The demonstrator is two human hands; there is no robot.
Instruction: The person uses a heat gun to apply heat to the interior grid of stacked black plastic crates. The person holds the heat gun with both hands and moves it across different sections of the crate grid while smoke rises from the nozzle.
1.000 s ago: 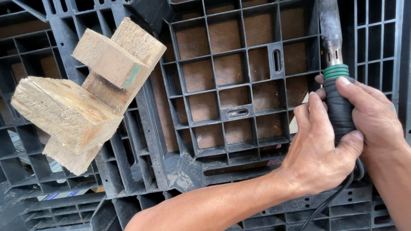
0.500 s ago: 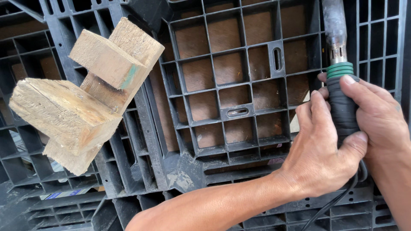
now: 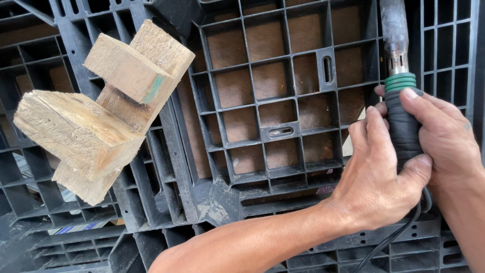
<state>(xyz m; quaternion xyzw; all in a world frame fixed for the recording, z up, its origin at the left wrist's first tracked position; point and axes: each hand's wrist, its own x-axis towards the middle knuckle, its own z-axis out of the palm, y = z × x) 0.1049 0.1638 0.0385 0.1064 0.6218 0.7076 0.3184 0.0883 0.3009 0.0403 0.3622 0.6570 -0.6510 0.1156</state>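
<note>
Both of my hands grip one corded tool [image 3: 401, 119] at the right. It has a black taped handle, a green collar and a scorched metal barrel [image 3: 394, 35] pointing up. My left hand [image 3: 376, 177] wraps the handle from the left, its forearm reaching in from the bottom. My right hand [image 3: 444, 139] closes on the handle from the right. The tool's black cord [image 3: 389, 242] trails down under my left wrist. Beneath lies a black plastic grid pallet [image 3: 275, 134].
A stack of rough wooden blocks [image 3: 101, 108] rests on the pallet at the left. Brown ground shows through the pallet's open cells. More black pallet sections lie at the left, bottom and right edges.
My hands and the tool have barely shifted. The view has drifted a little; the wooden blocks sit in the same place.
</note>
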